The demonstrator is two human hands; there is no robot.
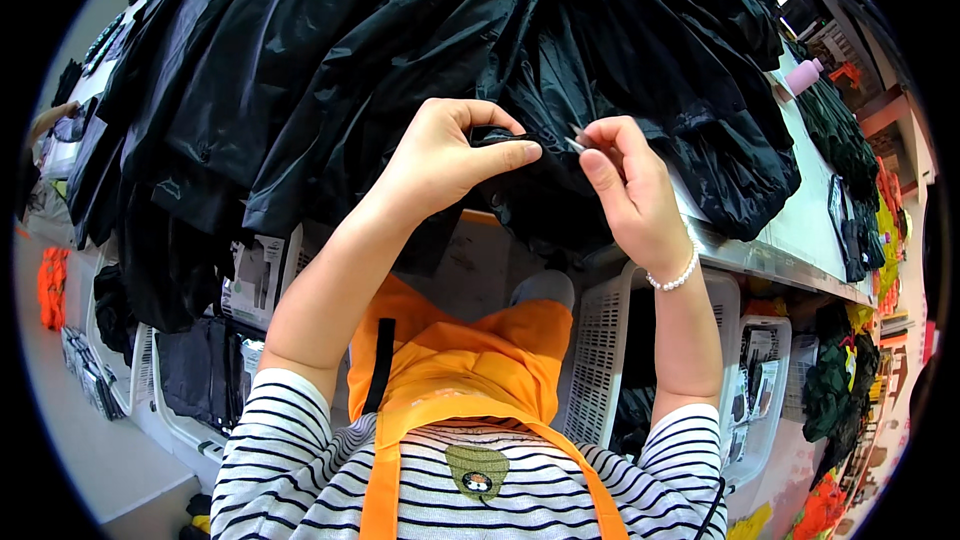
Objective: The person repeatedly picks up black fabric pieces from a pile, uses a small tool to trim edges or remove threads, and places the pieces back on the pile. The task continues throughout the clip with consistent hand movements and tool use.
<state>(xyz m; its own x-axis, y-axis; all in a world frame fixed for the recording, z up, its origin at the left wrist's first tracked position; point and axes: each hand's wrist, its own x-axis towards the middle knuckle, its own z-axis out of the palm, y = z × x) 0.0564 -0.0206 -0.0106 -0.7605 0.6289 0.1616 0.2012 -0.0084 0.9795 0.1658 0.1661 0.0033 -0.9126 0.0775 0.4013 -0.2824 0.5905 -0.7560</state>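
Fabric (400, 50), black and glossy, lies heaped over the worktable (800, 230) ahead. The left hand (445, 155) pinches a fold of it between thumb and fingers; the right hand (625, 185) pinches small metal snips (577, 140) beside that fold.

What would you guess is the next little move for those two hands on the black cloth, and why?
Probably bringing the small metal tool in the right hand to the fold of black fabric pinched by the left hand. The tool's tip sits just beside that pinched fold, and the left fingers hold it raised toward it. What the tool is remains too small to tell.
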